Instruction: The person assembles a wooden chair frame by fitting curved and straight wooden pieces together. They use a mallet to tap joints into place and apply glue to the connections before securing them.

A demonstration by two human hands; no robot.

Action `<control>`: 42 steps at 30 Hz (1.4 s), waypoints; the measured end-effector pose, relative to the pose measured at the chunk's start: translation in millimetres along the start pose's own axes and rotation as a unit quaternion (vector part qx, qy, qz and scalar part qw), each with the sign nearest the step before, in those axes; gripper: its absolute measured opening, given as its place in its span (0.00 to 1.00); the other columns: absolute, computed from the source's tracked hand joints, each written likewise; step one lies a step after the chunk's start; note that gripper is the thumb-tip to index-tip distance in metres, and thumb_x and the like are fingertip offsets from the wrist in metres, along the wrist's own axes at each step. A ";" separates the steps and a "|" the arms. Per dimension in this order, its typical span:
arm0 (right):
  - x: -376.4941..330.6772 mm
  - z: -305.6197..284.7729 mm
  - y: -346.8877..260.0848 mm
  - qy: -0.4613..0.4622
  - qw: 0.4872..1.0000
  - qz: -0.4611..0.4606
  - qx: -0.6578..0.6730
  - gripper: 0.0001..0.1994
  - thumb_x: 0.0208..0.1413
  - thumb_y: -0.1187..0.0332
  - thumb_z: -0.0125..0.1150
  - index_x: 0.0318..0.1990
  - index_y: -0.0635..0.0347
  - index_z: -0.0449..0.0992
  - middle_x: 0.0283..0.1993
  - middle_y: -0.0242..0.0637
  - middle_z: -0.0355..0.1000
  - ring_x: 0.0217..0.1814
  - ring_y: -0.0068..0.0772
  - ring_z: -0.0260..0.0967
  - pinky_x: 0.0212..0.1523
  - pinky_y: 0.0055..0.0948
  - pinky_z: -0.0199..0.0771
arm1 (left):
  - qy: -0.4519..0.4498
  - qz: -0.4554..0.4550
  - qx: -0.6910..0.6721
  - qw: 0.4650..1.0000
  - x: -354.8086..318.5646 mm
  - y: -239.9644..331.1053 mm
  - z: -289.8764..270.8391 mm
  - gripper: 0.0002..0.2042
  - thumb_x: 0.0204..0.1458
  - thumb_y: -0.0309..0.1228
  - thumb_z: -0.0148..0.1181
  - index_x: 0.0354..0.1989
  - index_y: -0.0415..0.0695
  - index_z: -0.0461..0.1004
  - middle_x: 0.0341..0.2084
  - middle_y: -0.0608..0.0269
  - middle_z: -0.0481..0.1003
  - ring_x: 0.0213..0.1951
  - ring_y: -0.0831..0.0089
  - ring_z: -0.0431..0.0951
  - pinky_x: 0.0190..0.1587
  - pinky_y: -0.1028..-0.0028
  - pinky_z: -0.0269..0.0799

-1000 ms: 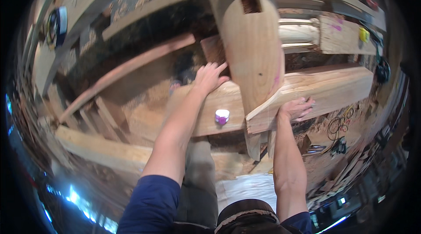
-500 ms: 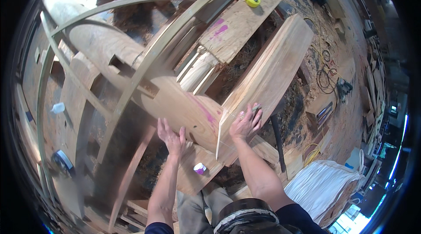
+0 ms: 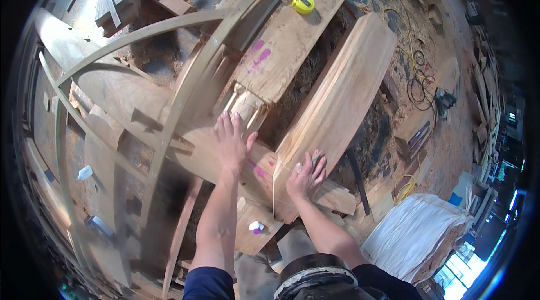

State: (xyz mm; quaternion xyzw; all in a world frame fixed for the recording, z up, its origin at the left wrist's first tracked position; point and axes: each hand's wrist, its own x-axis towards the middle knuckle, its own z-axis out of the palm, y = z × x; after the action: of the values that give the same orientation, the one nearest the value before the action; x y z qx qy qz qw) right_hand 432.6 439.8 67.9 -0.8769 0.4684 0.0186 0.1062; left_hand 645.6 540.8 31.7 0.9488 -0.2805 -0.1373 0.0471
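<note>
Currently a thick plank (image 3: 337, 103) is steadied by flat, open left hand (image 3: 230, 145) and right hand (image 3: 306, 173), nothing grasped; alignment likely needed next.

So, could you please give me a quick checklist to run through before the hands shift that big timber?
1. Left hand flat on the curved plank, fingers spread: ok.
2. Right hand on the thick timber beam, near its lower edge: ok.
3. Something small and greenish under the right fingers; what it is: cannot tell.
4. Small bottle lies on the board just below the hands, in the way: not ok.
5. Yellow tape measure sits loose on the upper plank: not ok.
6. Beam's support underneath: cannot tell.
</note>
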 end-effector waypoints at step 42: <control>-161.1 -80.0 -114.3 -0.285 0.887 -0.170 0.320 0.37 0.56 0.62 0.72 0.70 0.66 0.63 0.55 0.57 0.75 0.55 0.59 0.76 0.55 0.48 0.78 | -0.219 -0.113 -0.691 0.679 -217.6 -102.6 -44.1 0.21 0.65 0.39 0.64 0.58 0.34 0.76 0.42 0.63 0.81 0.43 0.77 0.78 0.49 0.74 0.73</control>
State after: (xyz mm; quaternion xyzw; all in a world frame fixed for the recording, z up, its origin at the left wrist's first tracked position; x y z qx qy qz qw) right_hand 431.3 616.9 186.7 -0.8187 0.2420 0.0990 0.5112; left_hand 536.4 746.0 107.8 0.6137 0.0016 -0.5002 0.6109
